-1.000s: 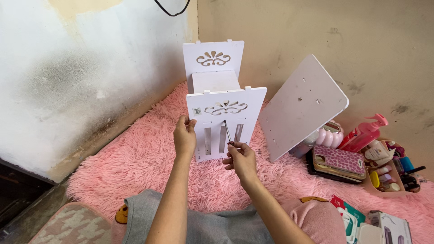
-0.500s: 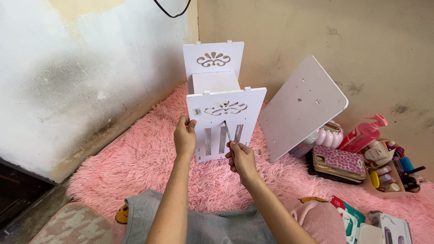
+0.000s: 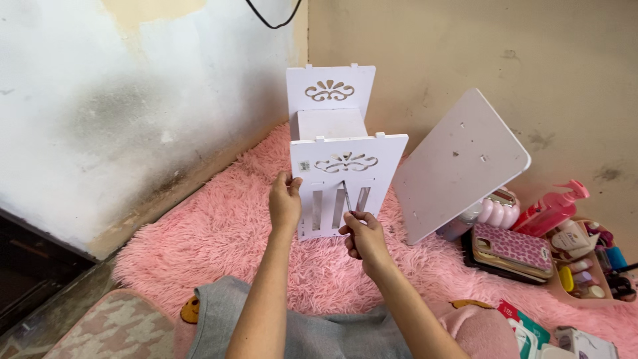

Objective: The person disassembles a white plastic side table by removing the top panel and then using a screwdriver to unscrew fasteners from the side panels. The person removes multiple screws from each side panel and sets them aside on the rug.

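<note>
A white shelf frame (image 3: pixel 345 159) with scroll cut-outs stands on a fluffy pink rug (image 3: pixel 219 233) in a room corner. My left hand (image 3: pixel 286 203) grips the left edge of its front panel. My right hand (image 3: pixel 362 234) pinches the handle of a thin screwdriver (image 3: pixel 347 198), whose tip rests on the front panel between the vertical slots. A second cut-out panel (image 3: pixel 330 93) rises behind, joined by a white board.
A loose white board (image 3: pixel 458 163) leans at the right. Beyond it lie a patterned pink phone case (image 3: pixel 513 246), a pink pump bottle (image 3: pixel 555 207), a tray of small cosmetics (image 3: pixel 591 266) and boxes at the lower right. Walls close the left and back.
The view has shifted, so everything sits a little further right and lower. My right hand has slid slightly up the screwdriver; the left hand keeps its hold on the panel.
</note>
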